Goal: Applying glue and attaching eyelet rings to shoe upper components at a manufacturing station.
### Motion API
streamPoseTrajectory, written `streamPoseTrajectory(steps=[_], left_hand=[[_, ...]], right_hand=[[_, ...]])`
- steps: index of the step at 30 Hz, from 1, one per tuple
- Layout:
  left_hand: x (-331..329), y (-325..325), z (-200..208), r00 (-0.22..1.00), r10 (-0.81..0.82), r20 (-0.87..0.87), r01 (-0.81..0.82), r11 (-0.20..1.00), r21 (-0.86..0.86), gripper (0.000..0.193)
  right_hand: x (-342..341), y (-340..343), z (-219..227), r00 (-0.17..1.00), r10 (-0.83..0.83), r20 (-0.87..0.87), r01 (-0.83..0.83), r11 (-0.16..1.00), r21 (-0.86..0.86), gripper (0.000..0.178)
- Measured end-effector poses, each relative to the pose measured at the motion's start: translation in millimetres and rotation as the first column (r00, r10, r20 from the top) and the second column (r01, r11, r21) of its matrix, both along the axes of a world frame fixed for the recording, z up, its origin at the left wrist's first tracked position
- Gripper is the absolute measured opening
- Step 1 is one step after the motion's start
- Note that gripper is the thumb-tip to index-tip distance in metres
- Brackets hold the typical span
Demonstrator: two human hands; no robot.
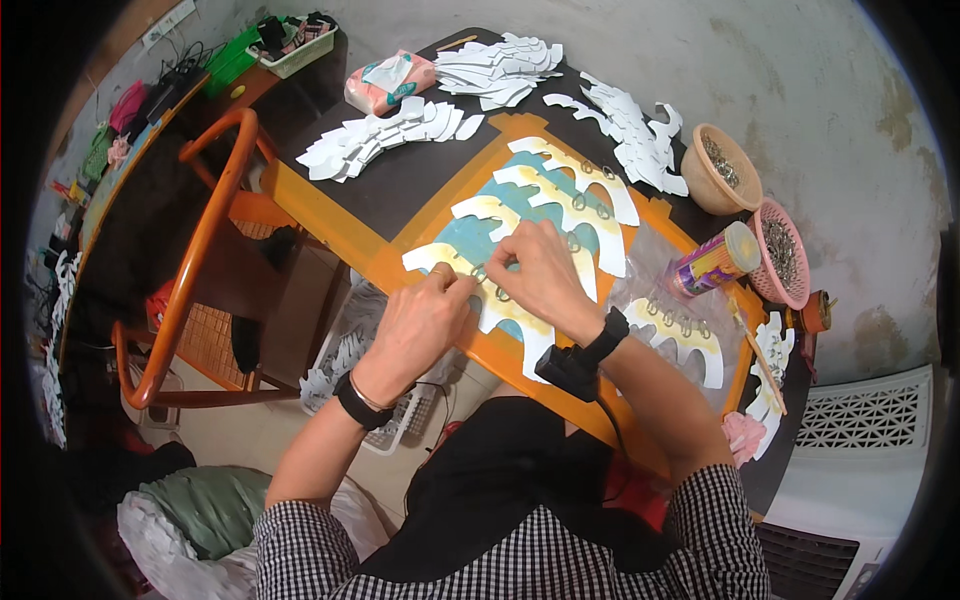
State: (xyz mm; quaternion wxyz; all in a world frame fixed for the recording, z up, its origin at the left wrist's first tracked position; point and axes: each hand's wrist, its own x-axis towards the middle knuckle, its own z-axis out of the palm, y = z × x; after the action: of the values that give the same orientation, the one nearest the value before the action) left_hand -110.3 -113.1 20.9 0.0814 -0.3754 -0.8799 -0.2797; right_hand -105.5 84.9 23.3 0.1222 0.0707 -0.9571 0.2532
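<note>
My left hand [425,322] is closed, its fingertips at the near edge of a white scalloped cut-out piece [432,257]; what they hold, if anything, is hidden. My right hand [543,272] pinches at a small metal ring [479,271] on that same piece, close to the left fingertips. Another metal ring [502,294] lies just right of it. More white cut-outs [592,222] with yellowish smeared middles lie in rows on a blue-green sheet [478,238] farther back, several bearing paired rings [578,202].
Stacks of white cut-outs [497,70] and a tissue pack [390,82] lie at the back. To the right stand a beige bowl [722,168] and pink basket [780,252] of metal parts, plus a purple canister [712,262]. An orange-framed chair [190,262] is at left.
</note>
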Motion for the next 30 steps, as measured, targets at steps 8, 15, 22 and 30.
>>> streamPoseTrajectory(steps=[8,15,22,30], left_hand=[[-5,1,4,1.0,-0.005,0.017,0.005,1.0,-0.019,0.023],[-18,-4,13,0.538,-0.308,0.785,-0.36,0.758,0.544,0.043],[-14,-1,34,0.244,-0.506,0.827,-0.566,0.619,0.545,0.048],[-20,-4,25,0.032,-0.695,0.718,-0.54,0.592,0.598,0.043]], right_hand=[[2,-3,9,0.991,0.079,-0.105,-0.077,0.997,0.025,0.006],[4,-2,15,0.985,0.115,-0.132,-0.127,0.988,-0.085,0.005],[5,-19,38,0.968,0.223,-0.113,-0.25,0.894,-0.372,0.009],[1,-13,28,0.978,0.209,-0.014,-0.198,0.901,-0.387,0.01]])
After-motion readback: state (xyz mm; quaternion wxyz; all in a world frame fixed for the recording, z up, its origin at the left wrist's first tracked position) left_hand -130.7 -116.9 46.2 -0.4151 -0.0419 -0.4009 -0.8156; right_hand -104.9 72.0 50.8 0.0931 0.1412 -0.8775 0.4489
